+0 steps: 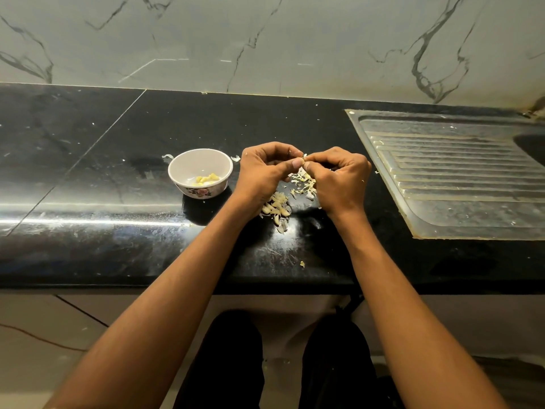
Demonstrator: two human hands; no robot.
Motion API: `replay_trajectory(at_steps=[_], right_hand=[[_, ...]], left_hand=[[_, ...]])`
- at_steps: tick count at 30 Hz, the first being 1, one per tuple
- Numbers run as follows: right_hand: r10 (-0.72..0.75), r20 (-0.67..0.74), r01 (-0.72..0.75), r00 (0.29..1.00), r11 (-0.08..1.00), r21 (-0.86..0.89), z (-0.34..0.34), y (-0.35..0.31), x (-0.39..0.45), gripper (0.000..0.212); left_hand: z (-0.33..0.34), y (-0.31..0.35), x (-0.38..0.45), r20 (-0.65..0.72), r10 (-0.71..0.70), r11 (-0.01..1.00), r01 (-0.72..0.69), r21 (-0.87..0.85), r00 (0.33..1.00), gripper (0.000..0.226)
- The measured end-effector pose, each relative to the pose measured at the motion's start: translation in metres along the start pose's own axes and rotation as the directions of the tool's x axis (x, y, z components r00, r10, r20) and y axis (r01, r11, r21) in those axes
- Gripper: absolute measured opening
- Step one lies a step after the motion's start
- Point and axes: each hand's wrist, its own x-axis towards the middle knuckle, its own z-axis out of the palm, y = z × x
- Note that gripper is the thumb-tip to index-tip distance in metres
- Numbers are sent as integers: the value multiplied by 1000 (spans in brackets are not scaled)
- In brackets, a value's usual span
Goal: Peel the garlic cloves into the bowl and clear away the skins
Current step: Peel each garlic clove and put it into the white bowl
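The fingers (298,163) of both hands are curled and meet tip to tip above the worktop (88,172), pinching one small garlic clove (303,157) between them — it is mostly hidden, so how much skin is left on it cannot be told. The left hand (265,172) and the right hand (339,175) are both held just off the surface, near the middle of the worktop.

Directly under the hands lies a loose heap of skins (303,183), and closer to the front edge sits a small pile of unpeeled cloves (277,208) with a few scraps around it.

Just beside the left hand, toward the worktop's left end, stands a white bowl (200,160) with a flower print on its side — a few yellowish peeled cloves (206,180) lie in its bottom.

At the right end a ribbed steel drainboard (460,178) is set into the worktop. A marble-patterned wall (265,39) rises behind the back edge.
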Motion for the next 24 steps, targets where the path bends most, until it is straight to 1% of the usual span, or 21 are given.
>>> replay_trajectory(at_steps=[6,10,14,19,24], right_hand=[[75,-9,-74,997,994,81,-1,-1,1,11],[93,-9,-92,996,989,114,-2,-2,1,13],[124,54,-131,991,978,162,-2,-2,2,4],[161,150,-186,976,967,171,-2,-4,-1,6],[151,151,-173,977,974,145,-1,-2,1,6]], left_hand=[[2,3,-1,24,-9,999,10,-41,1000,13],[2,2,-2,21,1,999,0,-38,1000,12],[1,2,-2,-21,19,1000,-19,-11,1000,14],[0,2,-2,-46,34,999,-35,-3,998,18],[0,1,-2,-30,21,1000,-21,2,999,19]])
